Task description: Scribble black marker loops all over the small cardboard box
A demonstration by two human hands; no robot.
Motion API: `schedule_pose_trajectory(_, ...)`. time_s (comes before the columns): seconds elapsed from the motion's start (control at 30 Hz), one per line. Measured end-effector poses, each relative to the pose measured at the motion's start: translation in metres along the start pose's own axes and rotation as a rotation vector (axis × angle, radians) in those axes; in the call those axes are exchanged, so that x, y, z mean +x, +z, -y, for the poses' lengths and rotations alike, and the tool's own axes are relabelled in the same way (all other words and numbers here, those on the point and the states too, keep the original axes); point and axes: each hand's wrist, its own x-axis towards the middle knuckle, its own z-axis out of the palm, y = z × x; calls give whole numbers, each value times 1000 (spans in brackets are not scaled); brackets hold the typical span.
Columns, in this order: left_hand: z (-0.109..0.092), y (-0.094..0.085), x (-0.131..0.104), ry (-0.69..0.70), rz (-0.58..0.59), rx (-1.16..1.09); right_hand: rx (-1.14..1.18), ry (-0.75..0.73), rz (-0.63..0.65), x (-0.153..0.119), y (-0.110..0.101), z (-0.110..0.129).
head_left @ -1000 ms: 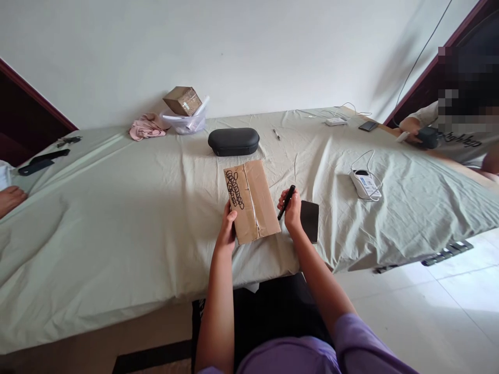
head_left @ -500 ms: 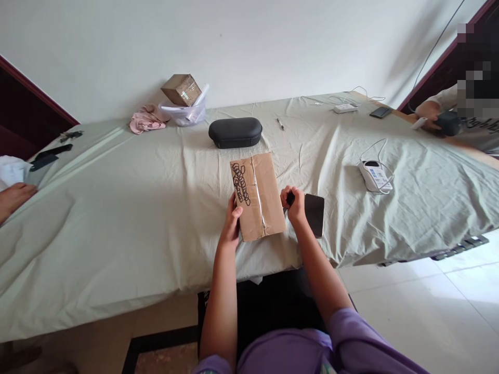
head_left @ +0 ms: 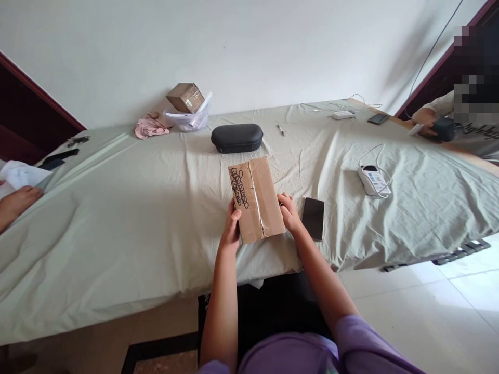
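The brown rectangular cardboard box [head_left: 268,200] is above the pale green cloth [head_left: 128,234], near the front edge of the table, between the two hands, but I cannot tell if its underside rests on the cloth. The left hand [head_left: 231,228] grasps the left long side, with the thumb at the upper edge and the other fingers mostly hidden. The right hand [head_left: 289,213] is at the right long side, its fingers curled around a small black thing [head_left: 281,203], mostly covered and perhaps a pen. To do this handling well, I think the left grip should be firm but should not press the side inward, and the right fingers should not push the box askew. The long axis of the box goes away from the person, the far end leaning slightly left, toward the black oval hard case [head_left: 236,138]; the black drawn loops [head_left: 239,188] lie along its left side
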Motion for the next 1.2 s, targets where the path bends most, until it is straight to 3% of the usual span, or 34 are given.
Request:
schedule_pose_trajectory(0.13, 0, -1, -2, 8, 0, 0, -165, 155, 43, 4, -1, -1)
schedule_pose_trajectory(0.23, 0, -1, -4, 40, 25, 10, -389, 315, -155, -8, -15, -1)
schedule_pose_trajectory(0.33, 2, -1, -6, 54, 18, 34, -626, 688, -340, -29, -35, -4)
schedule_pose_trajectory(0.43, 4, -1, -5, 45, 7, 44, -744, 849, -289, -46, -49, -6)
schedule_pose_trajectory(0.63, 7, 2, -5, 36, 2, 45, -735, 942, -215, -49, -63, -5)
schedule_pose_trajectory(0.8, 6, 5, -6, 58, 16, 43, -356, 786, -309, -51, -65, -20)
schedule_pose_trajectory(0.97, 5, 5, -6, 45, 14, 31, 476, 532, -469, -53, -60, -17)
schedule_pose_trajectory(1.07, 5, 5, -5, 37, 13, 19, 836, 542, -372, -52, -65, 6)
schedule_pose_trajectory(1.2, 5, 5, -4, 42, 23, 18, 1029, 494, -138, -48, -72, 44)
